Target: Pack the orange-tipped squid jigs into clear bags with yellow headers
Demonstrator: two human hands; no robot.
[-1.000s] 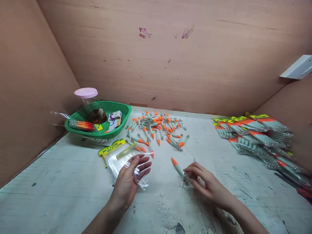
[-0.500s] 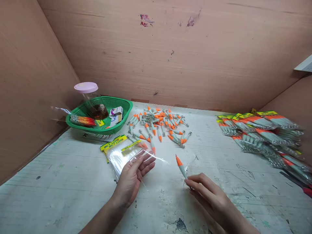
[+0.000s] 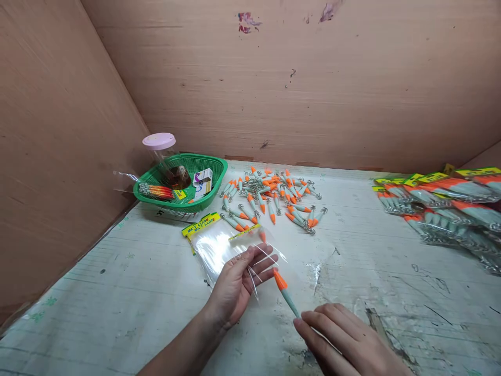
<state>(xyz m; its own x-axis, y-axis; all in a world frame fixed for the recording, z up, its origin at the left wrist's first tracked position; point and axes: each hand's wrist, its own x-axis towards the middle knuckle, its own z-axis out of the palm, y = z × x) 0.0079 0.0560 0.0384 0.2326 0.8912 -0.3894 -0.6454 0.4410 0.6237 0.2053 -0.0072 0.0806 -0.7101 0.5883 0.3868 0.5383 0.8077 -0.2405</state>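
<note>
Between its thumb and fingers my left hand (image 3: 245, 279) holds a clear plastic bag (image 3: 268, 243) with a yellow header. My right hand (image 3: 340, 334) pinches a squid-jig fishing lure (image 3: 285, 292), pale with an orange tip, by its lower end. The lure's orange tip points up and left, close to the bag and my left fingers. Under and behind my left hand lies a stack of clear bags (image 3: 211, 243) with yellow BCT LURE headers. Farther back is a loose pile of similar lures (image 3: 270, 196) with metal hooks.
At the back left stands a green basket (image 3: 219, 183) with a pink-lidded clear cup (image 3: 158, 141), a small box (image 3: 202, 183) and packed reddish lures (image 3: 155, 191). Filled lure packs (image 3: 442, 209) are heaped at the right. Wooden panels (image 3: 274, 94) wall the table.
The view has shifted, so the table items appear farther right. My right hand has brought the lure nearer the bag in my left hand.
</note>
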